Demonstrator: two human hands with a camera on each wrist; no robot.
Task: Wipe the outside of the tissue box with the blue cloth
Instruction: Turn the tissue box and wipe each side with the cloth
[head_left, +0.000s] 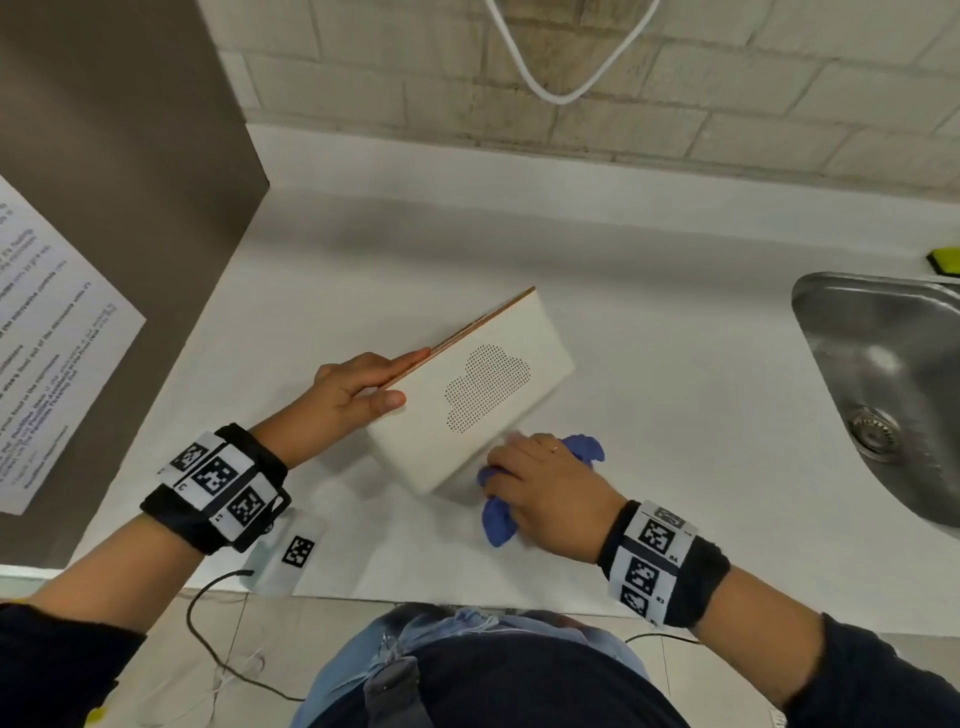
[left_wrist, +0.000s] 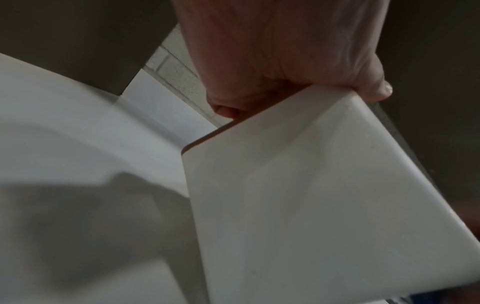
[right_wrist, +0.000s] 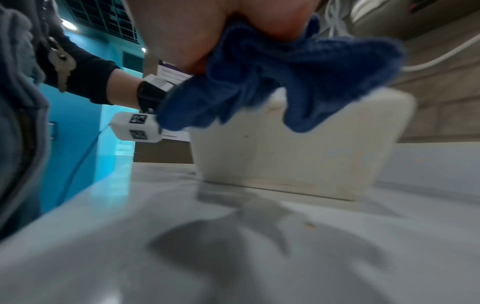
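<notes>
On the smooth white counter (head_left: 649, 364), a cream, round-cornered tissue box (head_left: 478, 395) stands tipped on one long edge. The left hand (head_left: 358, 389) grips its upper end, thumb across the dot-patterned face. The right hand (head_left: 545, 488) clutches a bunched, knitted blue cloth (right_wrist: 280, 82) against its lower corner.

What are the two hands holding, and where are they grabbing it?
The left hand grips the tissue box by its upper edge. The right hand clutches the bunched middle of the blue cloth.

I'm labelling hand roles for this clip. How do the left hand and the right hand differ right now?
The left hand grips the tissue box at its upper edge, steadying it; the right hand holds the bunched blue cloth against the box's near side. Both wear marker wristbands.
</notes>
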